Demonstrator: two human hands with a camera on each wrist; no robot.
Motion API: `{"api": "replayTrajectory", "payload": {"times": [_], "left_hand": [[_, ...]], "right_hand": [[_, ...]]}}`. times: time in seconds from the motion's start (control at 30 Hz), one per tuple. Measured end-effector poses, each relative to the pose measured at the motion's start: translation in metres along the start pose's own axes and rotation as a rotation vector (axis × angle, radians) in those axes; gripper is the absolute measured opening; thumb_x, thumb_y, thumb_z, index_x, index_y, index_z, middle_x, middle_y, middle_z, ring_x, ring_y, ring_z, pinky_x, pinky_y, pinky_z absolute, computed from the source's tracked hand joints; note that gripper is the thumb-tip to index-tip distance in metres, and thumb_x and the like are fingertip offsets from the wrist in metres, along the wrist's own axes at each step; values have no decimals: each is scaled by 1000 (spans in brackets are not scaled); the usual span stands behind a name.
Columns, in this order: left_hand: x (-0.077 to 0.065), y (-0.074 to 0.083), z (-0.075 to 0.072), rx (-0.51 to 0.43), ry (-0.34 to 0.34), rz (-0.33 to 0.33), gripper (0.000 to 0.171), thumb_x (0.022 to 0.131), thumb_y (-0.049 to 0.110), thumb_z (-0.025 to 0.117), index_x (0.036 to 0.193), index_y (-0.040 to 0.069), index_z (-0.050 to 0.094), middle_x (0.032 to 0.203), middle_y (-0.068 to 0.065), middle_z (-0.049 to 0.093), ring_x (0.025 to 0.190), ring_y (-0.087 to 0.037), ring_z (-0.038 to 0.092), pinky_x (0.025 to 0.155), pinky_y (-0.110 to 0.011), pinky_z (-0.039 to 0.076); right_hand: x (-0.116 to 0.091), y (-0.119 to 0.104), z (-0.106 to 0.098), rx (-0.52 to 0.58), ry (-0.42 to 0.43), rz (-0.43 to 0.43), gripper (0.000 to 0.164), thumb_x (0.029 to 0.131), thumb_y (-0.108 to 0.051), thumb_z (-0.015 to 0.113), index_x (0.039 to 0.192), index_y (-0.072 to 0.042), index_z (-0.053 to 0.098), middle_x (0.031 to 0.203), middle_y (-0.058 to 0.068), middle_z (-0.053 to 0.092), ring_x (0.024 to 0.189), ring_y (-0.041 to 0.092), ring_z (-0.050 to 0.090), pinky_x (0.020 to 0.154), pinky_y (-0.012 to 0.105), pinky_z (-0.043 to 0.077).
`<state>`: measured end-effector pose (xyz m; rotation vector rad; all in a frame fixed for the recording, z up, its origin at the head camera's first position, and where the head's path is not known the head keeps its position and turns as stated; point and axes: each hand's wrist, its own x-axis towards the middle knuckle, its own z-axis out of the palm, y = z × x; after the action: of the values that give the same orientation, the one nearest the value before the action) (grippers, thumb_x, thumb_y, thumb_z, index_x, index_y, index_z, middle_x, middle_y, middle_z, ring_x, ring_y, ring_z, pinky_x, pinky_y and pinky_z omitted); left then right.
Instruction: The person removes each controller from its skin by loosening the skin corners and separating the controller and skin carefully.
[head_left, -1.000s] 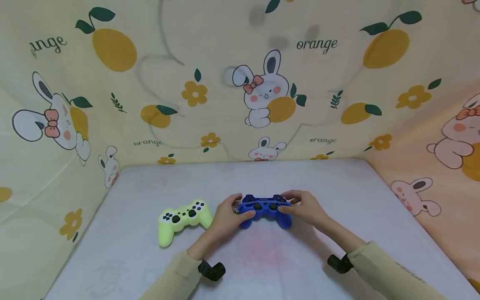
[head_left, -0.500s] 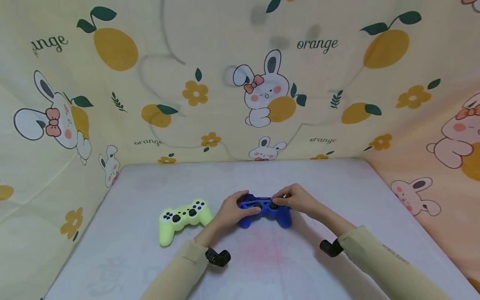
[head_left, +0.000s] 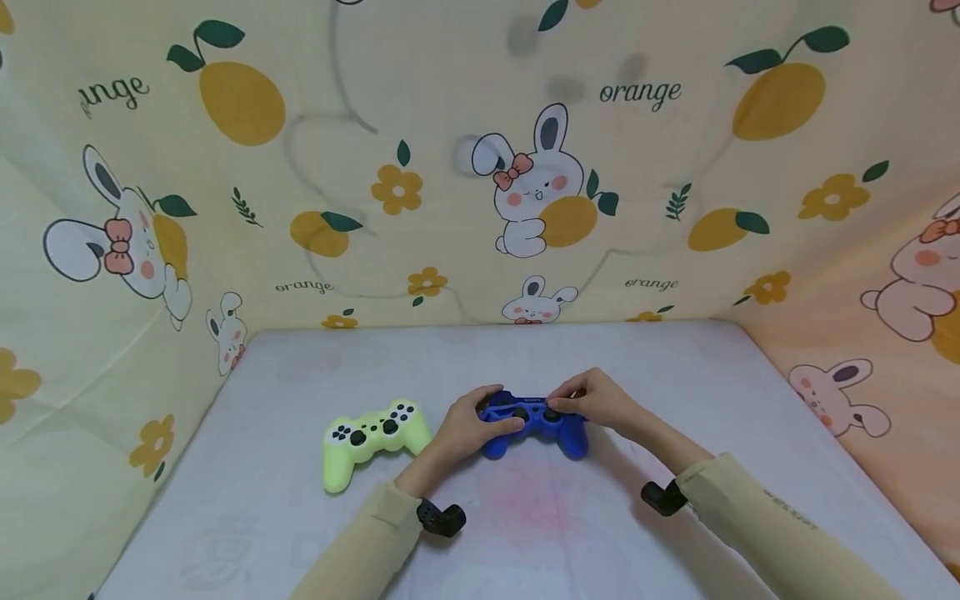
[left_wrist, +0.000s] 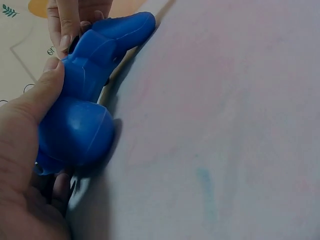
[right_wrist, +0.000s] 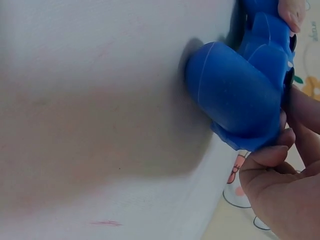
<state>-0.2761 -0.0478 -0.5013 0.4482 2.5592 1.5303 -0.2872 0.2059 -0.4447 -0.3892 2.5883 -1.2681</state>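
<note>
A dark blue game controller (head_left: 534, 400) sits near the middle of the table, with a brighter blue silicone cover (head_left: 573, 438) over its lower part and handles. My left hand (head_left: 465, 427) grips its left side, thumb on the face beside the left stick. At the upper right, my right hand (head_left: 603, 400) pinches the cover's edge near the right stick, thumb and fingertips close together. The right wrist view shows the cover's rounded handle (right_wrist: 235, 95) beside curled fingers (right_wrist: 267, 157). Left of my left hand lies a lime-green controller (head_left: 367, 446) with a white face.
White cloth covers the table (head_left: 517, 533), marked by a faint pink stain. A patterned cloth wall (head_left: 450, 233) with rabbits and oranges stands behind and on both sides. Each wrist carries a small black camera (head_left: 441, 517).
My right hand has moved from the controller's right side inward to the cover's upper edge. My left thumb has slid a little farther over the face. The head view has shifted slightly.
</note>
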Motion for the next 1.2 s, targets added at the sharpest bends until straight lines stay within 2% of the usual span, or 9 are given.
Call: {"api": "replayTrajectory", "payload": {"times": [0.27, 0.5, 0.6, 0.8, 1.0, 1.1, 1.2], "left_hand": [[-2, 1, 1, -34, 8, 20, 76, 82, 49, 77, 143, 13, 51, 143, -8, 50, 132, -28, 43, 107, -47, 33], [-2, 3, 2, -71, -9, 40, 75, 83, 46, 77, 143, 11, 51, 141, -9, 51, 130, -29, 45, 106, -48, 34], [-3, 4, 2, -48, -2, 49, 76, 83, 47, 76, 144, 10, 51, 141, -11, 52, 130, -29, 46, 106, -48, 35], [-3, 2, 2, 21, 15, 65, 76, 83, 49, 76, 143, 9, 51, 139, -12, 54, 128, -29, 49, 105, -46, 36], [-1, 3, 3, 48, -16, 76, 78, 84, 51, 74, 145, 10, 48, 141, -11, 52, 129, -28, 47, 105, -45, 36], [-1, 1, 3, 36, -17, 83, 77, 84, 51, 74, 145, 11, 49, 141, -10, 52, 129, -27, 47, 106, -45, 36], [-1, -3, 2, 24, -5, 83, 76, 84, 50, 74, 145, 11, 49, 140, -10, 53, 128, -27, 48, 105, -45, 36]], "right_hand": [[4, -2, 4, -90, -22, -36, 14, 96, -13, 64, 94, -3, 73, 80, 0, 62, 74, 18, 50, 65, 31, 42], [-2, -7, 5, -56, -50, -26, 17, 101, -11, 57, 94, -1, 69, 78, 2, 54, 77, 18, 47, 67, 32, 38], [-9, -9, 8, -82, -33, -79, 17, 100, -13, 58, 91, -2, 67, 78, 2, 54, 75, 18, 47, 66, 32, 39], [-26, -10, 18, -166, 67, -193, 14, 97, -9, 62, 85, -5, 67, 78, -1, 53, 70, 16, 48, 61, 28, 40], [-42, -7, 31, -202, 221, -231, 8, 92, -4, 68, 84, -5, 70, 75, -3, 54, 65, 13, 47, 57, 27, 41], [-41, -8, 36, -265, 304, -282, 7, 88, -2, 73, 81, -5, 72, 74, -4, 53, 63, 10, 47, 56, 27, 41], [-36, -13, 39, -345, 353, -339, 7, 83, -1, 78, 79, -5, 74, 73, -5, 52, 63, 9, 47, 55, 27, 43]]}}
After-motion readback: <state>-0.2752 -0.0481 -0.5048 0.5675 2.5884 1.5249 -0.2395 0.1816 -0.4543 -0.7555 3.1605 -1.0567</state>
